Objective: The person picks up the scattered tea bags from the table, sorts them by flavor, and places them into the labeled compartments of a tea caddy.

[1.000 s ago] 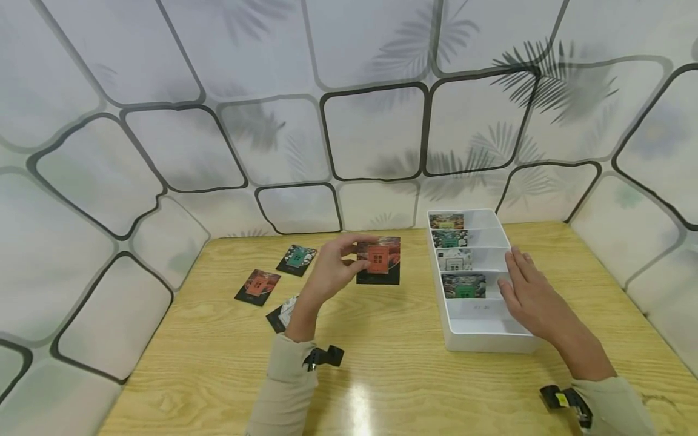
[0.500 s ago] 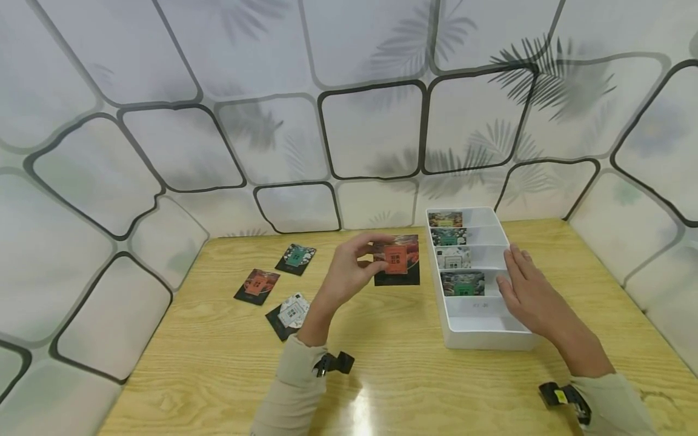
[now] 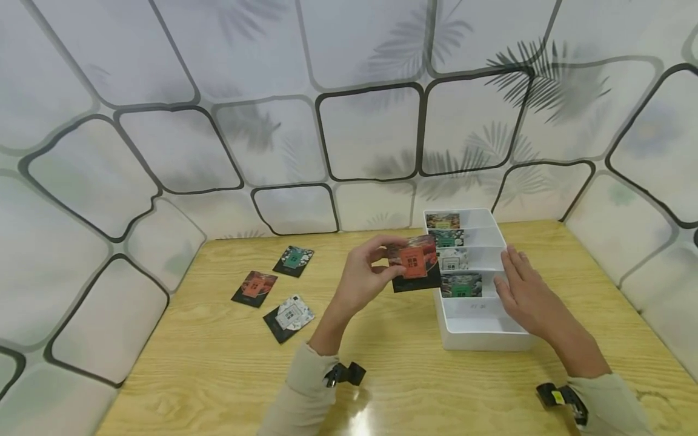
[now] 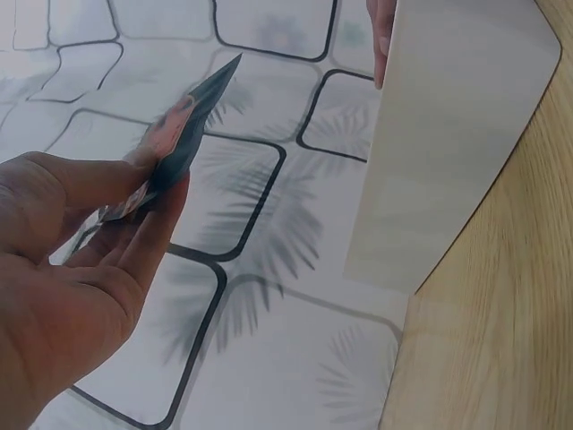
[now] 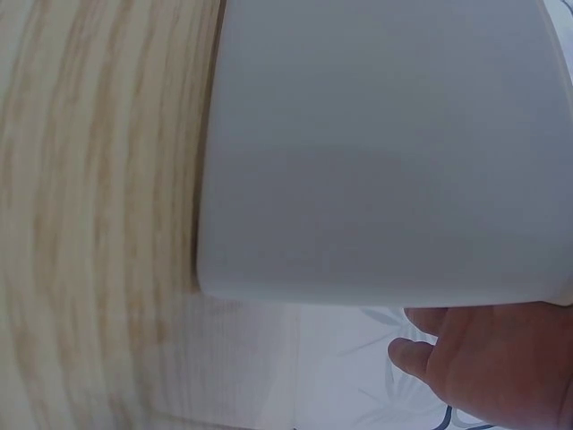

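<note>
In front of me, a wooden table bears a white divided box with 4 packets in its compartments. The right hand lies along the box's right side, fingers straight and pressed together. The left hand pinches a red-and-black packet between thumb and fingers, raised near the box's left side. 3 more packets lie farther left.
</note>
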Tool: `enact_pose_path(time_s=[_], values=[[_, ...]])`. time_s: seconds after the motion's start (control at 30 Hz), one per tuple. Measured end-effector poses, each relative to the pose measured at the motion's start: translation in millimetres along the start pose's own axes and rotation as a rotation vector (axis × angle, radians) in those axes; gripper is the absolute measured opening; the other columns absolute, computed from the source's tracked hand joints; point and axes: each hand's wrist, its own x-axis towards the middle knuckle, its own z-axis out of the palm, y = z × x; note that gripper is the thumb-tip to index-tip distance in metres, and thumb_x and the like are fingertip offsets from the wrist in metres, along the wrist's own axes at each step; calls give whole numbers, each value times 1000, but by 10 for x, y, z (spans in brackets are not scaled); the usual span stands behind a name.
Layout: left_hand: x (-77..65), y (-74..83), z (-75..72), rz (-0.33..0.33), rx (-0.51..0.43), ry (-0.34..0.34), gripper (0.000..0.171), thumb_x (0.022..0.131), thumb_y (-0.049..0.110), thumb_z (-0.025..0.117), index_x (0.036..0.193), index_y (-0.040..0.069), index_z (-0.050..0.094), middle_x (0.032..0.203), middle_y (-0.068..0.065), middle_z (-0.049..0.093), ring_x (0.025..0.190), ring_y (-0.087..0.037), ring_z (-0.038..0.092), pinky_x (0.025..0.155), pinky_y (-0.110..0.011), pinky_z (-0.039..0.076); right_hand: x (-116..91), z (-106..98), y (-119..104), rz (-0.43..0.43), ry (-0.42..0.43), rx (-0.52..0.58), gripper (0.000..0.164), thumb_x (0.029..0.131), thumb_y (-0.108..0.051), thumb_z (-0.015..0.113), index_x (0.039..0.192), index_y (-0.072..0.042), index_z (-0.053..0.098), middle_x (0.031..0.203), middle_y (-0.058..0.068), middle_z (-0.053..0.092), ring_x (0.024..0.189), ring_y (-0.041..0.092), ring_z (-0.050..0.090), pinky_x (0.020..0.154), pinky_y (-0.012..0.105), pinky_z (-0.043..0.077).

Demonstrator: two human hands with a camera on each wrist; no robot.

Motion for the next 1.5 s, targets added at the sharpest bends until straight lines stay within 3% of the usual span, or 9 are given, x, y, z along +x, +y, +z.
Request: enact_pose_path(time_s=[0.37,0.77,1.07,1.4,1.5], values=[[59,-12,248,-5,-24,-51,40,91,-7,73,128,5,67,125,-12,66,103,-22,69,76,-31,60,8,-1,-3,8,18,-12,68,112,-33,30,158,12,8,166,32,2,152,50,2,118,66,12],[139,5,510,4,-50,-53,41,88,-13,73,126,2,68,124,-15,66,101,-24,71,78,-30,60,37,3,-42,19,-3,-24,68,112,-33,31,158,12,9,166,31,2,152,50,3,116,68,16],[125,-88,794,24,34,-61,41,87,-12,75,123,6,68,119,-8,69,97,-7,69,73,-25,60,3,14,16,0,17,-22,67,112,-33,30,158,13,12,166,32,5,152,51,7,114,71,19],[39,-205,1001,70,160,-83,41,85,-11,78,121,6,68,116,-8,69,97,-4,67,73,-16,56,11,17,30,-47,47,-56,62,111,-23,33,156,16,17,164,35,11,149,55,14,113,70,23],[6,-238,1025,86,242,-111,40,86,-8,78,121,7,68,116,-7,68,99,-3,66,73,-13,54,11,12,26,-46,48,-65,61,111,-22,33,156,16,17,164,35,12,149,54,14,113,69,23]])
